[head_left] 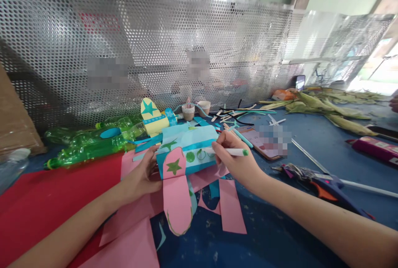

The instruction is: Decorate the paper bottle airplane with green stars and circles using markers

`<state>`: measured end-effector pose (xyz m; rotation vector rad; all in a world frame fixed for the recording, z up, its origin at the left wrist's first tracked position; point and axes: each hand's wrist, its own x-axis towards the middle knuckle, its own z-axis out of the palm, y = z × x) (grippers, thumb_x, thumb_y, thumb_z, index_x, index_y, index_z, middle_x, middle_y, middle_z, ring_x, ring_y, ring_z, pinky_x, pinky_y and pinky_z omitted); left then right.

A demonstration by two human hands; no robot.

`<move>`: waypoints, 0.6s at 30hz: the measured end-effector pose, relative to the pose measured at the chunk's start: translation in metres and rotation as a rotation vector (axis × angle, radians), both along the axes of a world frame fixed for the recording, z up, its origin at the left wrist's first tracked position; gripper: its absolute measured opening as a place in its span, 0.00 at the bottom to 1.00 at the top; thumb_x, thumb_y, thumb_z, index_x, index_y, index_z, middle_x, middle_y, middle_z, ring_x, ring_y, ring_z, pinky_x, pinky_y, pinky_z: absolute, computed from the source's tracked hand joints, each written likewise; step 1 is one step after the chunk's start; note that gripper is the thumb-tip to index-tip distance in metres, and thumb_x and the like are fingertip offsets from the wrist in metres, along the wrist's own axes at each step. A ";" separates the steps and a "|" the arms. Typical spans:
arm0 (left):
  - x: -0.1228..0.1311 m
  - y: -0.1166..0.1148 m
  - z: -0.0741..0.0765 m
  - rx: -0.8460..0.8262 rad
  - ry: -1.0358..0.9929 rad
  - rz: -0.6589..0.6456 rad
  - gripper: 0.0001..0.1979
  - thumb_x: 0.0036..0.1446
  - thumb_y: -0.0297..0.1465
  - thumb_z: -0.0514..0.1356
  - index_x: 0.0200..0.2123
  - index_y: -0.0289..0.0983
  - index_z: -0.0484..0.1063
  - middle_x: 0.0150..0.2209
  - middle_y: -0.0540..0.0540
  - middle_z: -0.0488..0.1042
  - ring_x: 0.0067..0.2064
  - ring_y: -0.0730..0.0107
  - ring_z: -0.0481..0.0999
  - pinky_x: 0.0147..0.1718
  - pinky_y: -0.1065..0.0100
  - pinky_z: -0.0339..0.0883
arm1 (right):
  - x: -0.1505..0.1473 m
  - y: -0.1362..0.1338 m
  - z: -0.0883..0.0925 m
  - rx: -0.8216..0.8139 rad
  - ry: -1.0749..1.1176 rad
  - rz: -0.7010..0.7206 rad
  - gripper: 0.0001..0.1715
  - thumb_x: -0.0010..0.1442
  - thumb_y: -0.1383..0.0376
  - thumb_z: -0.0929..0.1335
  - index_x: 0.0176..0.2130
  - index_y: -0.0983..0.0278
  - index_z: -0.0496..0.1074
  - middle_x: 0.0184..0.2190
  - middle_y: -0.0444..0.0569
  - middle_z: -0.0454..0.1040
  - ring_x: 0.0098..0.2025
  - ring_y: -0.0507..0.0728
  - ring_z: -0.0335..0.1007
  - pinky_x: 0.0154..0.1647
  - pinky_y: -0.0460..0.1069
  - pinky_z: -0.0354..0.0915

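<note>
A paper aeroplane model with a light blue body, green circles and a pink wing bearing a green star lies on the blue table. My left hand holds the model's left end steady. My right hand grips a white marker with a green end, its tip against the green circles on the body. A yellow tail fin with a teal star stands behind the model.
Green plastic bottles lie at the left beside red paper. Pink paper pieces lie in front. A phone, a glue gun, corn husks and a perforated metal screen surround the work.
</note>
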<state>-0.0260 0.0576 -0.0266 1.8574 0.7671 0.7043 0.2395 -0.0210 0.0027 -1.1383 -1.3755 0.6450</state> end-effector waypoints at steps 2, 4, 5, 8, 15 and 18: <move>0.000 0.000 -0.001 0.008 -0.008 0.000 0.49 0.47 0.43 0.72 0.65 0.50 0.47 0.60 0.41 0.69 0.59 0.46 0.71 0.57 0.49 0.66 | 0.000 0.000 0.001 0.015 -0.014 -0.021 0.15 0.58 0.60 0.65 0.24 0.58 0.57 0.15 0.38 0.64 0.18 0.50 0.58 0.22 0.46 0.58; 0.000 0.000 -0.001 0.001 -0.001 -0.002 0.48 0.47 0.43 0.72 0.65 0.50 0.48 0.60 0.41 0.69 0.59 0.46 0.71 0.56 0.49 0.67 | 0.000 0.000 0.002 0.005 -0.004 0.017 0.14 0.58 0.60 0.65 0.25 0.58 0.56 0.15 0.37 0.64 0.18 0.50 0.58 0.21 0.46 0.58; 0.000 0.000 -0.002 -0.003 0.000 -0.003 0.47 0.47 0.43 0.71 0.65 0.50 0.49 0.60 0.41 0.69 0.59 0.46 0.71 0.55 0.50 0.67 | 0.000 -0.001 0.003 -0.005 0.006 0.039 0.14 0.58 0.60 0.65 0.25 0.58 0.56 0.15 0.37 0.63 0.17 0.49 0.58 0.21 0.46 0.57; -0.001 0.002 -0.005 0.006 -0.008 0.004 0.48 0.47 0.43 0.71 0.65 0.50 0.49 0.60 0.41 0.69 0.59 0.46 0.71 0.55 0.50 0.68 | -0.001 -0.002 0.003 -0.030 0.021 0.064 0.15 0.58 0.60 0.65 0.25 0.58 0.56 0.16 0.36 0.63 0.16 0.49 0.58 0.19 0.46 0.56; -0.001 0.002 -0.005 0.000 -0.016 -0.016 0.46 0.48 0.42 0.71 0.65 0.51 0.48 0.59 0.42 0.69 0.59 0.47 0.71 0.56 0.47 0.66 | -0.001 -0.003 0.001 -0.056 0.023 0.113 0.15 0.59 0.58 0.66 0.26 0.58 0.56 0.17 0.36 0.63 0.16 0.49 0.59 0.19 0.46 0.57; 0.001 0.000 -0.001 -0.017 -0.007 -0.003 0.47 0.47 0.42 0.71 0.64 0.51 0.48 0.59 0.41 0.68 0.59 0.46 0.71 0.56 0.46 0.66 | -0.001 -0.003 0.002 -0.061 0.019 0.102 0.15 0.59 0.58 0.66 0.26 0.58 0.56 0.17 0.36 0.64 0.16 0.49 0.60 0.19 0.46 0.57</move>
